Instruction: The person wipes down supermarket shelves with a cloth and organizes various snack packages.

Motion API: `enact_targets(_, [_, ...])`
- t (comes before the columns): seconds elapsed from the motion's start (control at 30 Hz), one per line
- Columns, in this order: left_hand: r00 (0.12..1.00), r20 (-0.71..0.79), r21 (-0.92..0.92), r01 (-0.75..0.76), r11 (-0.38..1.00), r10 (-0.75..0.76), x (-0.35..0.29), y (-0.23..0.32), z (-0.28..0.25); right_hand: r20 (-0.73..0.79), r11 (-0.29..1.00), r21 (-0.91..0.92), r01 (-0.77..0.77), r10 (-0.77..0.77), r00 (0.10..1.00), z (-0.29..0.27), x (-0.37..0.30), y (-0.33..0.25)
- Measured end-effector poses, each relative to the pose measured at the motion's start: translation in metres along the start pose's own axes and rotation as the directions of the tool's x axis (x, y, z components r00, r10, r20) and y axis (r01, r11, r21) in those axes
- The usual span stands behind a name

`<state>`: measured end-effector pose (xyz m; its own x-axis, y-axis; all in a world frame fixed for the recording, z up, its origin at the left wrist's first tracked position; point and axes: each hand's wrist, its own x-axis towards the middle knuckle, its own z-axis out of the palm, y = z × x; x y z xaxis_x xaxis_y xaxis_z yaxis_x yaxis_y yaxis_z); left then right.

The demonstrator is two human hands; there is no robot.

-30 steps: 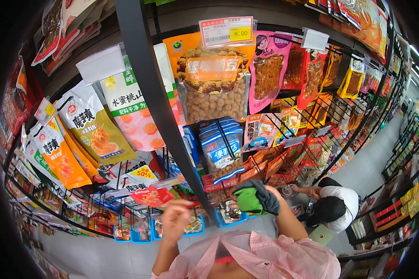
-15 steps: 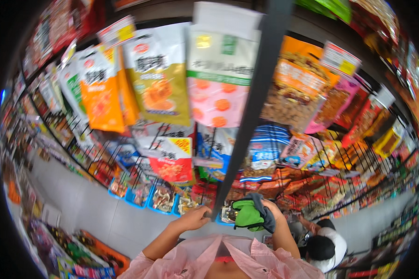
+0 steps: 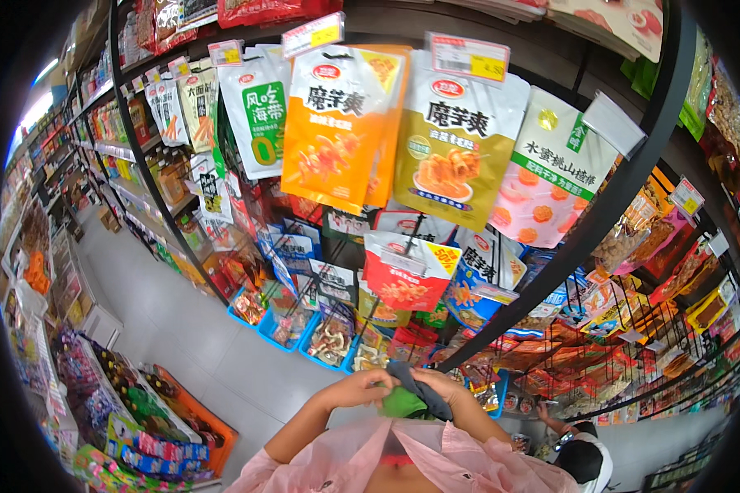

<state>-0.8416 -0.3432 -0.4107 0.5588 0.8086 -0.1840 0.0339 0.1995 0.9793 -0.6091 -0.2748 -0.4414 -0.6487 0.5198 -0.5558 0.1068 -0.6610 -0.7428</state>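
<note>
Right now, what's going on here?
A person in a pink shirt has a green-and-gray cloth item in a two-handed grip, left hand on its left side, right hand on its right. Snack packets hang on the rack in front, above blue trays. Another person is at lower right.

Crumpled soft cloth (image 3: pixel 404 401), bright green at lower left, dark grey above and right, bunched between both hands (image 3: pixel 363 388).
</note>
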Motion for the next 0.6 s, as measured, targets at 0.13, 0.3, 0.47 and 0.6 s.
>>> enact_targets(0.13, [0.927,-0.37,0.097,0.096,0.991,-0.054,-0.061,-0.037,-0.05,0.035,0.999,0.049,0.022,-0.024,0.999,0.034,0.023,-0.013])
enact_targets(0.3, [0.855,-0.518,0.402,0.227,0.887,0.015,-0.131,-0.063,-0.098,-0.053,0.956,0.259,0.139,-0.129,0.99,0.091,0.015,-0.054])
enact_targets(0.47, [0.885,-0.464,0.483,0.207,0.851,0.048,-0.155,-0.061,-0.118,-0.166,0.85,0.44,0.288,-0.238,0.957,0.103,0.007,-0.07])
enact_targets(0.6, [0.924,-0.381,0.468,0.16,0.869,0.035,-0.151,-0.046,-0.129,-0.301,0.742,0.463,0.486,-0.384,0.873,0.121,-0.027,-0.094])
